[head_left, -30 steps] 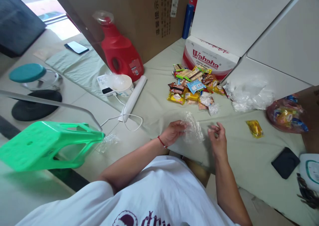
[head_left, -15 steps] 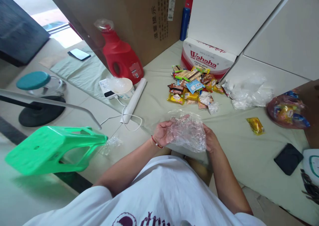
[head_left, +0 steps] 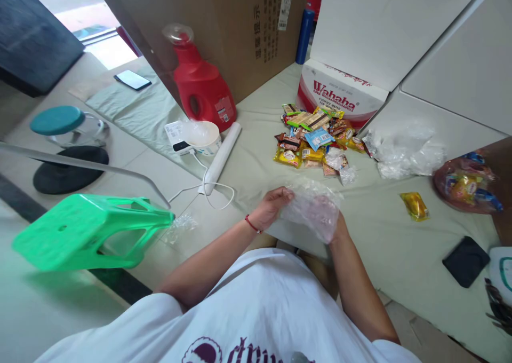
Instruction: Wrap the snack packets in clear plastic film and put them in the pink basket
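A crumpled clear plastic bag (head_left: 310, 205) is stretched between my two hands, above the edge of the green cloth. My left hand (head_left: 272, 205), with a red cord bracelet on its wrist, pinches the bag's left edge between thumb and fingers. At the other side my right hand (head_left: 335, 225) grips the bag; its fingers show dimly through the film, and I cannot tell whether they are inside or behind it. Just beyond lies a pile of wrapped snacks (head_left: 316, 137), in yellow, green, blue and brown packaging.
Behind the snacks stands a Wahaha box (head_left: 340, 93). To the right are bunched clear plastic (head_left: 406, 148), a yellow packet (head_left: 415, 206), a bowl of snacks (head_left: 444, 192) and a black pouch (head_left: 466, 261). Leftward: a red jug (head_left: 204, 88), a paper tub (head_left: 214, 144) and a green stool (head_left: 64, 232).
My left hand has shifted from lying palm-up under the bag to pinching its edge. The bag has been spread and tilted, and my right hand's fingers now show through it.
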`<state>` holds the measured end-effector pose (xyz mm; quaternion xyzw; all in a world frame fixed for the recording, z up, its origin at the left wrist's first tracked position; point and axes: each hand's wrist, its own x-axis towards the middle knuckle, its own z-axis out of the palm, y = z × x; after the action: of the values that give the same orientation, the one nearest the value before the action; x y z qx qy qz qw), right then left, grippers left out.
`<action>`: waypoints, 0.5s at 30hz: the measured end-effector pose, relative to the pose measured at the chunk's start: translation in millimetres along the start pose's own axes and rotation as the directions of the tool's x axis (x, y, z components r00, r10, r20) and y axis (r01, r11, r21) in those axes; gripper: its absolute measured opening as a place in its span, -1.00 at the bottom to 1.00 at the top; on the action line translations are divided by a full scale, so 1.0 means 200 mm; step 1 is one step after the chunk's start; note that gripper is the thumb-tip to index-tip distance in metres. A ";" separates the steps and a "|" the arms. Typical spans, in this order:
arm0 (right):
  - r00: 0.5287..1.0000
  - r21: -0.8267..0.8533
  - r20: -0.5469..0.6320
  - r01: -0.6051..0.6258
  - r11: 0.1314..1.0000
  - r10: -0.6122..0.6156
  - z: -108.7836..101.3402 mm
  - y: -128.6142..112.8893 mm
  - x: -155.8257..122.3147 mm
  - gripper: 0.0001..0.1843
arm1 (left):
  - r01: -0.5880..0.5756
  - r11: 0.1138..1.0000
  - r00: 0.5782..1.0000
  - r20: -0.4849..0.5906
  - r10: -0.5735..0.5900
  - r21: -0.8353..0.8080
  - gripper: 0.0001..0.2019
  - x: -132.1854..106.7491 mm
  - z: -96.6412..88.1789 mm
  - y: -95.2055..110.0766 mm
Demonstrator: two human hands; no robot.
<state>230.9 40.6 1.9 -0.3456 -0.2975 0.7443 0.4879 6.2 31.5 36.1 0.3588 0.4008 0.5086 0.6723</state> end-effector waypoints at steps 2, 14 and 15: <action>0.996 -0.037 -0.087 -0.007 0.999 0.004 -0.04 -0.06 -0.03 -0.78 | 0.032 0.983 0.999 -0.009 -0.035 -0.179 -0.68 0.00 -0.02 0.02; 0.959 -0.194 0.107 -0.240 0.951 0.264 0.20 -0.06 0.03 -0.21 | 0.004 0.992 0.998 -0.065 0.004 0.127 -0.87 0.06 0.02 -0.05; 0.955 -0.199 0.128 -0.240 0.950 0.267 0.21 -0.06 0.03 -0.18 | -0.040 0.976 0.990 -0.122 0.067 0.213 -0.87 0.07 0.01 -0.04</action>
<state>201.7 45.9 33.7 -0.3659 -0.3535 0.7950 0.3302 13.5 43.8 26.3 0.4050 0.4847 0.5034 0.5896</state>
